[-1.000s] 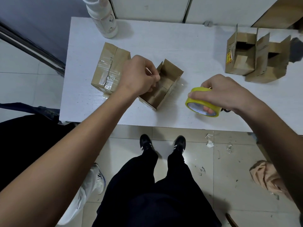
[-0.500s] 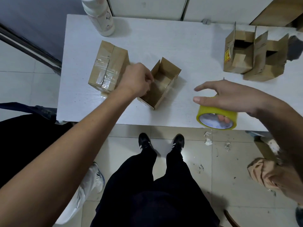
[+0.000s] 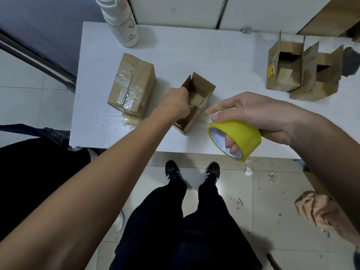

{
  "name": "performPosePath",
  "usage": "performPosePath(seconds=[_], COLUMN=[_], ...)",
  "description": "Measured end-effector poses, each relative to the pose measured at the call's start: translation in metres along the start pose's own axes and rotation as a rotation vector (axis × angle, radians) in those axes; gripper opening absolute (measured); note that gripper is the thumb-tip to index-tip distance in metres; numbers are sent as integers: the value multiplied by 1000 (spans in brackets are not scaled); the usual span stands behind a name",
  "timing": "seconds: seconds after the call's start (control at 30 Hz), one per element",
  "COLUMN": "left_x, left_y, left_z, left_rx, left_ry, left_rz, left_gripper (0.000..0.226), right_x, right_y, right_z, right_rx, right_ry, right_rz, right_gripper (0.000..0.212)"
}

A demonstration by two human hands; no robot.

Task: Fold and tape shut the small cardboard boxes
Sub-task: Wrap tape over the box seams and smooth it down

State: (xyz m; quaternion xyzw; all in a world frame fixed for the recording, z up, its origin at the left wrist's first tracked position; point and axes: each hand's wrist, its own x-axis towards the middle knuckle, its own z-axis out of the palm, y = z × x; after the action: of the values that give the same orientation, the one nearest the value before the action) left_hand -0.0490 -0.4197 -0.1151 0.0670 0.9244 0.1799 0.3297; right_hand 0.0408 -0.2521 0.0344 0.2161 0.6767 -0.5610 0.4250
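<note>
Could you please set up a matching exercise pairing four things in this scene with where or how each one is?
Things:
1. tape roll
2. bottle
3. sealed box
4. open box

States:
A. taped shut, lying at the table's left
B. held by the right hand, fingers through its core
C. standing at the table's far edge
D. flaps up, left hand reaching into it

Pairs: 1-B, 2-C, 3-A, 4-D

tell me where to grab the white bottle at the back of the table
Grip the white bottle around its straight cylindrical body, coming from the front or right side. It stands upright near the table's back left corner, its cap cut off at the frame edge, with bare tabletop around it.
</note>
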Motion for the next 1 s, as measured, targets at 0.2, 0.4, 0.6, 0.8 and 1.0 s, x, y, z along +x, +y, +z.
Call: performPosePath(seconds=[0.2, 0.4, 0.6, 0.8, 1.0], left_x=[6, 8, 9, 7, 5], left_y=[-2, -6, -9, -8, -7], left_z=[8, 11, 11, 12, 13], left_rx=[83, 99, 64, 82, 64], left_ry=[-50, -80, -95, -101, -178], left_rz=[15, 73, 113, 148, 192], left_gripper=[32, 29, 27, 34, 34], right_x=[7, 26, 53, 80, 108], right_y=[10, 44, 80, 95, 105], right_z=[-5, -19, -17, 0, 19], right_rx=[-23, -147, -82, -46, 19], right_ry=[-2, -39, -176, -106, 46], right_rz=[49, 131, 247, 260, 285], right_gripper=[27, 36, 56, 27, 79])
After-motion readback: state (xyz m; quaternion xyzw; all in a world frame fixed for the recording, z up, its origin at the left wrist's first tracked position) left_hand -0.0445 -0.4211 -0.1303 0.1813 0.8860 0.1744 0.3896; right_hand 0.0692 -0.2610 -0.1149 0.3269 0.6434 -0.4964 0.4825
